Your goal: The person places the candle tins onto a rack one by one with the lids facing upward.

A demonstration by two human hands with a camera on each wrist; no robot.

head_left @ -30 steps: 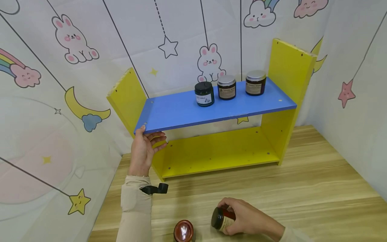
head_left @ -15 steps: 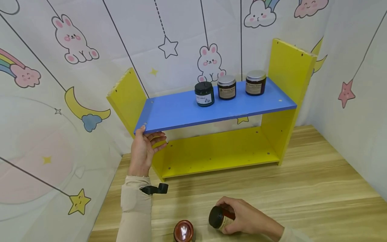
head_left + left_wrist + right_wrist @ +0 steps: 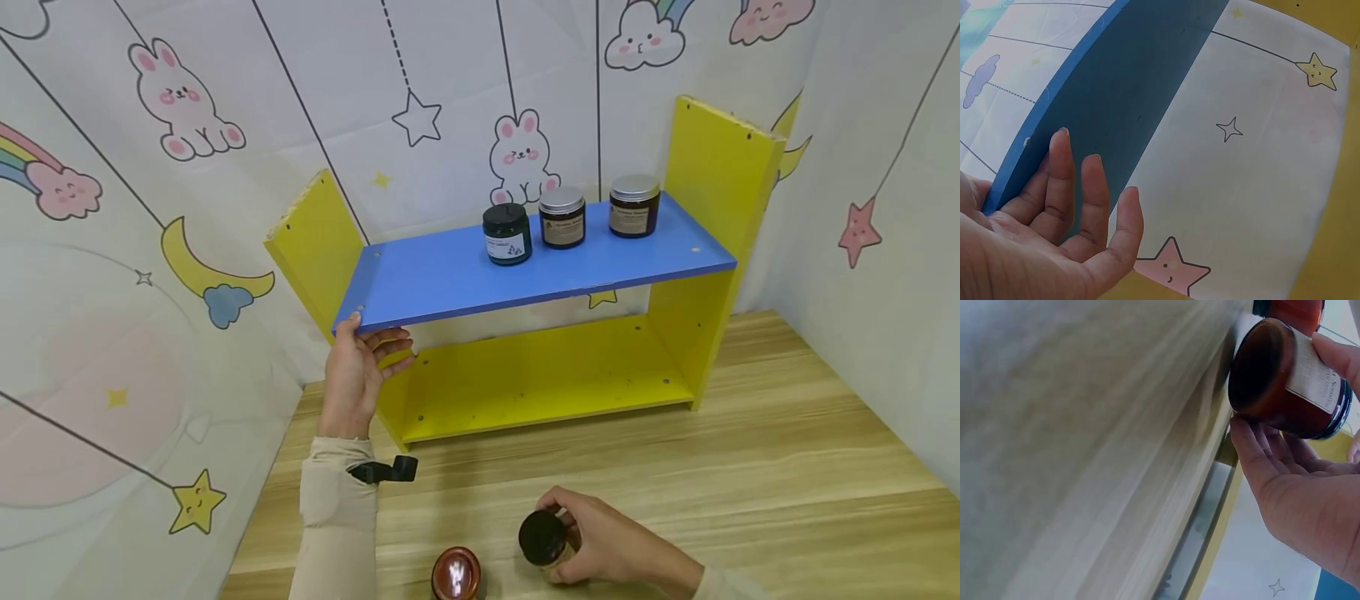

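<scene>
My left hand [image 3: 356, 367] grips the front left corner of the blue shelf board [image 3: 435, 279], thumb on its top edge and fingers beneath. In the left wrist view, those fingers [image 3: 1060, 175] curl up along the board's underside. Low in the head view, my right hand [image 3: 600, 533] holds an amber glass candle jar [image 3: 543, 540] by its sides, black lid tilted upward. Its pale label [image 3: 1315, 376] and round glass base show in the right wrist view. To its left, a second amber jar [image 3: 456, 573] stands with its reddish glass bottom up.
On the blue board stand a dark green jar [image 3: 507, 235] with a black lid and two amber jars [image 3: 562, 218] [image 3: 634, 207] with silver lids. Yellow side panels [image 3: 720, 175] and a yellow lower shelf [image 3: 540, 379] frame the rack. It sits on a wood-grain table [image 3: 750, 467].
My right hand has turned the amber jar from lying on its side to a more upright tilt, so its lid faces up. My left hand has stayed on the board.
</scene>
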